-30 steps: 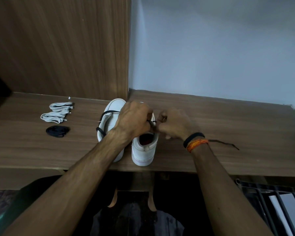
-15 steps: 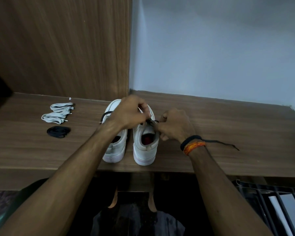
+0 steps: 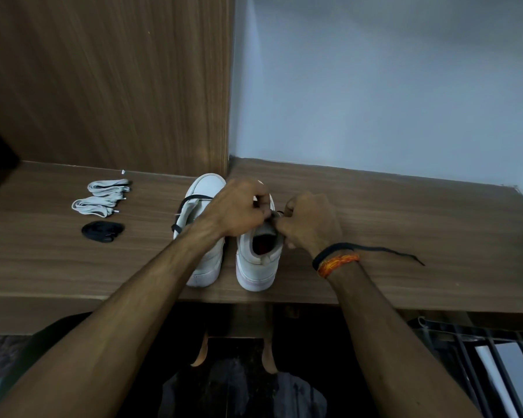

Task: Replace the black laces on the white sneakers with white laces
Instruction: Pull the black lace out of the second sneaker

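Wooden shelf point(image 3: 405, 224) against a pale wall, two white sneakers point(image 3: 255, 260) standing side by side at its front edge. Easily snagged in an eyelet if tugged sideways, the black lace point(image 3: 384, 251) trailing right across the shelf. Pinched at the right shoe's top eyelets between curled left hand point(image 3: 239, 211) and right hand point(image 3: 310, 223) fingertips. White laces point(image 3: 103, 196) bundled well apart, left.
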